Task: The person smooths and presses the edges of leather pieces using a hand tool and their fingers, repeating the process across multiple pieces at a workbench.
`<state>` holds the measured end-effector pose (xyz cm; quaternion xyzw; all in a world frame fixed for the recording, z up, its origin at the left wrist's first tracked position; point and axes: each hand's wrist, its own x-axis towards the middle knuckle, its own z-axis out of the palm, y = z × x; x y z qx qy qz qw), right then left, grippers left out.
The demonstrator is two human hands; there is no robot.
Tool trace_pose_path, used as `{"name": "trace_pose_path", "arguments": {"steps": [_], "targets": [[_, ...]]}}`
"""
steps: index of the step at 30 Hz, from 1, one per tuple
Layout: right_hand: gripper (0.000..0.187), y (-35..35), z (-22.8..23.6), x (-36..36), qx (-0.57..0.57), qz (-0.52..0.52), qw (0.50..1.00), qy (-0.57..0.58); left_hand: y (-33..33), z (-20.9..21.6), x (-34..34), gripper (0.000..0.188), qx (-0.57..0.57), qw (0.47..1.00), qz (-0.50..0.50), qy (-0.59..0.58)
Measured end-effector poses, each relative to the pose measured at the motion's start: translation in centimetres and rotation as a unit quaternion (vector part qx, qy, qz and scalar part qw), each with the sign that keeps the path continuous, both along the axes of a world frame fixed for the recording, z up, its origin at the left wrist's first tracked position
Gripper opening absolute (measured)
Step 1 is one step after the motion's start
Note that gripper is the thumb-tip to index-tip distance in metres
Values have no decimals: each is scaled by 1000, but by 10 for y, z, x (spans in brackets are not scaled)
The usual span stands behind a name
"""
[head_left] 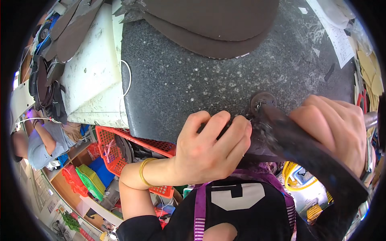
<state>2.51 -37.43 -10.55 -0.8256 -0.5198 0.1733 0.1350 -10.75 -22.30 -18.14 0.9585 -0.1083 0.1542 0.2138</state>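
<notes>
My left hand point(213, 144) is curled shut on a dark leather piece point(257, 148) at the near edge of a speckled grey stone slab point(193, 76). A gold bangle sits on that wrist. My right hand point(341, 124) grips a dark, worn hammer point(305, 148) whose long handle runs toward the lower right; its round head point(261, 100) rests on the slab just past my left fingertips. The part of the leather under my fingers is hidden.
Stacked brown leather cut-outs point(209, 24) lie at the slab's far side. A white cutting board point(94, 64) sits left, with dark pieces point(60, 32) beyond. Papers point(337, 36) lie far right. A red basket point(116, 148) stands below; another person point(40, 140) sits at left.
</notes>
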Motion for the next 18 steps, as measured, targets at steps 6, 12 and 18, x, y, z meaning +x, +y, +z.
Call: {"name": "trace_pose_path", "arguments": {"steps": [6,12,18], "targets": [[24,-6,3,2,8,29,999,-18,1,5,-5,26,16,998,-47,43],[22,7,15,10,66,130,988,-42,-9,4,-35,28,15,993,-66,100],[22,-12,6,30,87,72,993,-14,-5,9,13,36,-47,990,25,132]]}}
